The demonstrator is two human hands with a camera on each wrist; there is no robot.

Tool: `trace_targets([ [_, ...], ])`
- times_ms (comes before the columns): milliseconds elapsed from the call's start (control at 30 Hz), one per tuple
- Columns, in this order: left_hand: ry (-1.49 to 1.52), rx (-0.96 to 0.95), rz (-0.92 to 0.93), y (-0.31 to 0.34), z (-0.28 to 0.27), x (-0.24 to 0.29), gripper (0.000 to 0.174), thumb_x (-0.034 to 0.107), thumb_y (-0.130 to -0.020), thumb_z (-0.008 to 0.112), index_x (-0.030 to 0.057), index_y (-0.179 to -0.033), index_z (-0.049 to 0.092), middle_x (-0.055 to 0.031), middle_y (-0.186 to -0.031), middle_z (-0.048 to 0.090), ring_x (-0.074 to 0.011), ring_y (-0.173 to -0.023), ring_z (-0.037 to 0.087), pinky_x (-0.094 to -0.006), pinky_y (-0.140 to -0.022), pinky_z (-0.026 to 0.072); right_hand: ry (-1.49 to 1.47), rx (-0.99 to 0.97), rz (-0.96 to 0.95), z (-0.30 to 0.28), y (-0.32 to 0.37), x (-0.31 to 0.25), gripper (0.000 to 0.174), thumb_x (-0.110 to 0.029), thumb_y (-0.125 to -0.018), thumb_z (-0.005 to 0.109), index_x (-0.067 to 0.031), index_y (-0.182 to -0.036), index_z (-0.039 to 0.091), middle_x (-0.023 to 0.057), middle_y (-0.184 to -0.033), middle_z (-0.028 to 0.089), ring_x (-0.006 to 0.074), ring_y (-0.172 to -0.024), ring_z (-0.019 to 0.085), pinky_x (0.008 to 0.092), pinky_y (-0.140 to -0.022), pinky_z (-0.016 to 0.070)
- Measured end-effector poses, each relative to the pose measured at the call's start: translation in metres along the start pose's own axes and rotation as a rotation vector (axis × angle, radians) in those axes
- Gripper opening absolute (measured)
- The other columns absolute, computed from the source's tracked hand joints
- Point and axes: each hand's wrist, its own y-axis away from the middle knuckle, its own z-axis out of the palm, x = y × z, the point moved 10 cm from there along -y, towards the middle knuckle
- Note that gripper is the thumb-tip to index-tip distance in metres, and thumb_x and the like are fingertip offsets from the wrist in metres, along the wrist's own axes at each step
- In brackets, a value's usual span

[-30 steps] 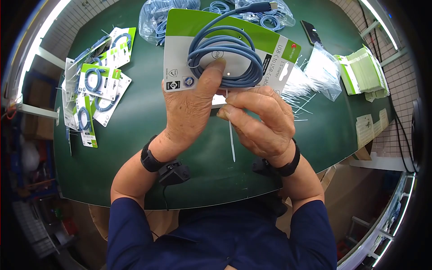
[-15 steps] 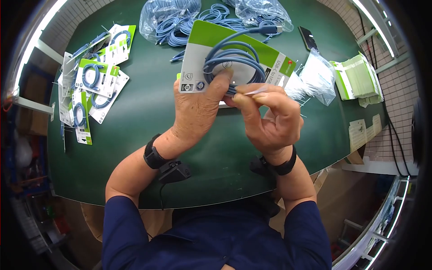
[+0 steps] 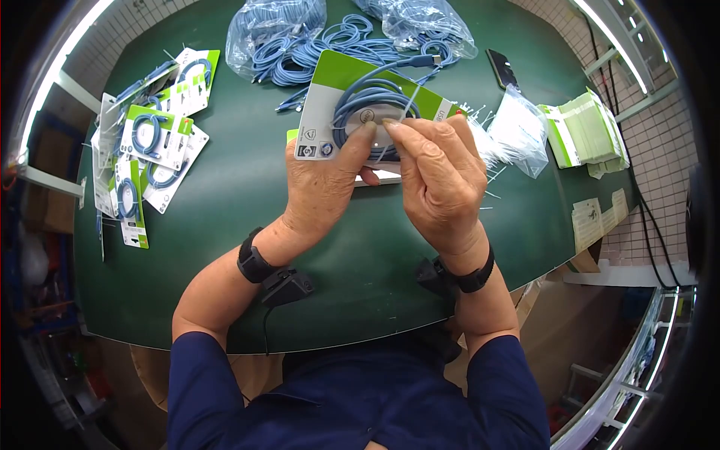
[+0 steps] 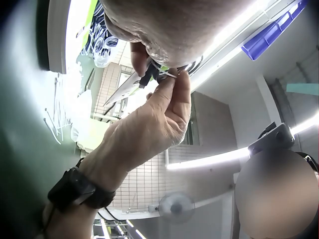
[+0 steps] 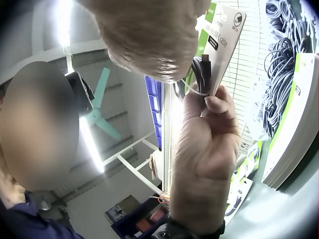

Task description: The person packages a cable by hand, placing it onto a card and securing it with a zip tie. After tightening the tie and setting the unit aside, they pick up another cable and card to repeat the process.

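My left hand [image 3: 321,184] grips the lower edge of a green and white card [image 3: 320,101], its thumb pressing a coiled blue cable [image 3: 361,100] against the front. A thin white cable tie [image 3: 412,101] passes over the coil, and my right hand [image 3: 444,176] pinches it between thumb and fingertips. In the right wrist view the tie loops round the cable beside the dark plug [image 5: 205,69]. The left wrist view shows my right hand [image 4: 149,124] pinching near the cable.
Carded cables [image 3: 157,139] lie on the left of the green table [image 3: 225,225]. Loose blue cables [image 3: 300,56] and bags are at the back. A phone [image 3: 502,69], a bag of white ties [image 3: 517,131] and stacked cards [image 3: 589,131] stand at the right.
The card has moved slightly down in view. My right hand has shifted its pinch upward over the coil, and the tie, hanging below the card at first, now crosses over the cable.
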Motion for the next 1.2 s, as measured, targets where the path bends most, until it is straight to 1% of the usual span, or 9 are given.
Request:
trace_targets([
  [133, 0.024, 0.039, -0.001, 0.0, -0.002, 0.001, 0.022, 0.013, -0.098, 0.073, -0.0014, -0.114, 0.067, -0.0041, -0.09, 0.073, -0.0108, -0.064, 0.07, -0.0233, -0.053, 0.0562, 0.039, 0.01, -0.108, -0.002, 0.001, -0.007, 0.033, 0.006, -0.077, 0.083, -0.0025, -0.108, 0.077, 0.0079, -0.093, 0.072, 0.024, -0.078, 0.062, 0.0352, -0.067, 0.0491],
  [267, 0.085, 0.023, -0.124, 0.005, -0.001, -0.013, 0.022, 0.013, -0.097, 0.074, -0.0013, -0.113, 0.067, -0.0036, -0.09, 0.073, -0.0104, -0.066, 0.07, -0.0231, -0.054, 0.0565, -0.014, -0.077, -0.12, 0.001, 0.005, -0.012, 0.036, 0.006, -0.075, 0.085, -0.0055, -0.108, 0.078, 0.0063, -0.095, 0.072, 0.0218, -0.077, 0.061, 0.0339, -0.067, 0.0487],
  [367, -0.066, -0.018, 0.048, 0.003, 0.0, 0.005, 0.021, 0.013, -0.097, 0.074, -0.0006, -0.111, 0.067, -0.003, -0.091, 0.072, -0.0099, -0.066, 0.07, -0.0232, -0.054, 0.0562, -0.038, -0.1, -0.18, -0.002, 0.002, -0.024, 0.037, 0.006, -0.073, 0.085, -0.0079, -0.107, 0.079, 0.0048, -0.096, 0.072, 0.0215, -0.079, 0.064, 0.0329, -0.066, 0.0508],
  [533, 0.004, 0.047, 0.092, 0.002, -0.004, 0.029, 0.018, 0.012, -0.097, 0.073, 0.0001, -0.11, 0.067, -0.002, -0.091, 0.071, -0.009, -0.065, 0.069, -0.0227, -0.054, 0.055, -0.082, -0.051, -0.212, -0.003, 0.007, -0.032, 0.037, 0.007, -0.073, 0.085, -0.0084, -0.106, 0.079, 0.0051, -0.099, 0.073, 0.022, -0.082, 0.067, 0.032, -0.065, 0.053],
  [633, 0.007, 0.011, 0.107, 0.004, 0.0, 0.034, 0.016, 0.012, -0.097, 0.071, 0.0008, -0.109, 0.068, -0.0015, -0.091, 0.071, -0.0082, -0.064, 0.069, -0.0223, -0.053, 0.0538, -0.066, -0.025, -0.175, -0.011, 0.008, -0.033, 0.034, 0.006, -0.074, 0.084, -0.0087, -0.104, 0.079, 0.0068, -0.101, 0.075, 0.0234, -0.084, 0.069, 0.0316, -0.065, 0.0546],
  [767, 0.054, 0.023, 0.039, 0.005, -0.001, 0.03, 0.015, 0.011, -0.098, 0.07, 0.0017, -0.11, 0.068, -0.0015, -0.092, 0.072, -0.0083, -0.063, 0.069, -0.0226, -0.053, 0.0535, -0.056, -0.011, -0.183, -0.014, 0.008, -0.034, 0.03, 0.005, -0.076, 0.084, -0.0082, -0.103, 0.078, 0.0088, -0.101, 0.076, 0.024, -0.082, 0.069, 0.0324, -0.065, 0.0549],
  [1067, 0.067, 0.004, 0.025, 0.004, -0.001, 0.026, 0.016, 0.011, -0.098, 0.07, 0.0019, -0.111, 0.068, -0.0013, -0.092, 0.072, -0.0086, -0.062, 0.069, -0.0229, -0.053, 0.0541, -0.069, 0.037, -0.183, -0.011, 0.009, -0.031, 0.025, 0.002, -0.081, 0.084, -0.0077, -0.103, 0.075, 0.0104, -0.096, 0.076, 0.0245, -0.079, 0.068, 0.0324, -0.064, 0.0536],
  [1167, -0.11, -0.026, 0.197, 0.006, 0.001, 0.037, 0.019, 0.012, -0.097, 0.072, 0.0005, -0.112, 0.069, -0.0015, -0.091, 0.072, -0.0075, -0.063, 0.069, -0.0227, -0.053, 0.0544, -0.092, 0.058, -0.156, -0.012, 0.009, -0.026, 0.024, 0.002, -0.083, 0.083, -0.0078, -0.103, 0.074, 0.0111, -0.095, 0.076, 0.0243, -0.077, 0.067, 0.0325, -0.064, 0.0532],
  [1200, -0.111, -0.026, 0.196, 0.007, 0.001, 0.037, 0.019, 0.012, -0.097, 0.072, 0.0005, -0.112, 0.069, -0.0015, -0.091, 0.072, -0.0075, -0.063, 0.069, -0.0227, -0.053, 0.0544, -0.092, 0.058, -0.155, -0.011, 0.009, -0.026, 0.024, 0.002, -0.083, 0.083, -0.0078, -0.103, 0.074, 0.0111, -0.095, 0.076, 0.0243, -0.077, 0.067, 0.0325, -0.064, 0.0532],
])
